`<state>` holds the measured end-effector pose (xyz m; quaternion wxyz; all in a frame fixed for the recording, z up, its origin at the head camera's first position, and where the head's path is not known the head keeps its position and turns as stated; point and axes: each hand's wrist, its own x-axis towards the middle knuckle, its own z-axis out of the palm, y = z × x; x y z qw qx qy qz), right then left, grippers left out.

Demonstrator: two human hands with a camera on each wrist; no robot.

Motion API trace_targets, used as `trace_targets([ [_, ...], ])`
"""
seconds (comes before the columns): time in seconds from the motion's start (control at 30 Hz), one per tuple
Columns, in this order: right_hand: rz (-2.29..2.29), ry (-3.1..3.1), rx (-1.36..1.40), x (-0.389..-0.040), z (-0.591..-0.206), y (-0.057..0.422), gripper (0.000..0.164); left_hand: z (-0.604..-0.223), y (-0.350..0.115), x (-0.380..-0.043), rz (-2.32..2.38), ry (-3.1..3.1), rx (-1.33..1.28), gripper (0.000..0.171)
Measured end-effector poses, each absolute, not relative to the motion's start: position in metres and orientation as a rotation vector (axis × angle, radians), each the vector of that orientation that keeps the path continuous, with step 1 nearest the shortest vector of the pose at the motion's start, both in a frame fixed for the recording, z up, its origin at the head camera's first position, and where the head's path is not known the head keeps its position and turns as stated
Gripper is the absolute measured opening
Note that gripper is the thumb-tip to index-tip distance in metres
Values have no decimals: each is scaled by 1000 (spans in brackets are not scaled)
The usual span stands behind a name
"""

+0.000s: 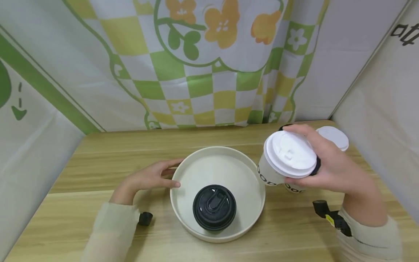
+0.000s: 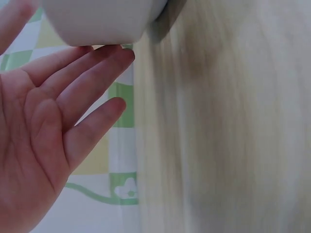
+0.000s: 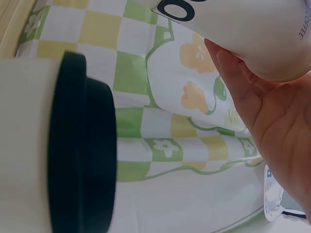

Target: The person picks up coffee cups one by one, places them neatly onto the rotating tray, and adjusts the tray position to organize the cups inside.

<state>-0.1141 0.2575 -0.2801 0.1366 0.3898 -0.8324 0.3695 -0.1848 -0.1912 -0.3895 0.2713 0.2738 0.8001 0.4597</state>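
While the right hand (image 1: 334, 165) grips a white-lidded cup (image 1: 289, 153), the left hand (image 1: 151, 177) is unclenched. It touches a tray (image 1: 217, 165).

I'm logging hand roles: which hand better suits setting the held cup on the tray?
Probably the right hand: it grips the white-lidded cup by the tray; the left hand touches the tray's edge.

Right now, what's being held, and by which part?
The right hand grips a white-lidded cup by its sides, near the lid; the left hand only touches the tray at its left edge.
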Motion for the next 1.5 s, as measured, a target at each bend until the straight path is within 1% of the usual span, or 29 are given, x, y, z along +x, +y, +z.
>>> trace_targets([
  [0.37, 1111, -2443, 1194, -116, -283, 251, 106, -377, -216, -152, 1187, 2324, 750, 73],
  [0.63, 1131, -2497, 1169, -115, -286, 250, 105, -382, -216, -141, 1159, 2296, 824, 75],
  [0.93, 1100, -2479, 1193, -115, -286, 248, 103, -383, -214, -139, 1183, 2287, 822, 84],
  [1.33, 1067, -2486, 1191, -116, -288, 246, 103, -382, -210, -145, 1158, 2325, 811, 87],
  [1.5, 1070, -2492, 1207, -115, -290, 246, 102, -389, -208, -150, 1212, 2265, 809, 87],
])
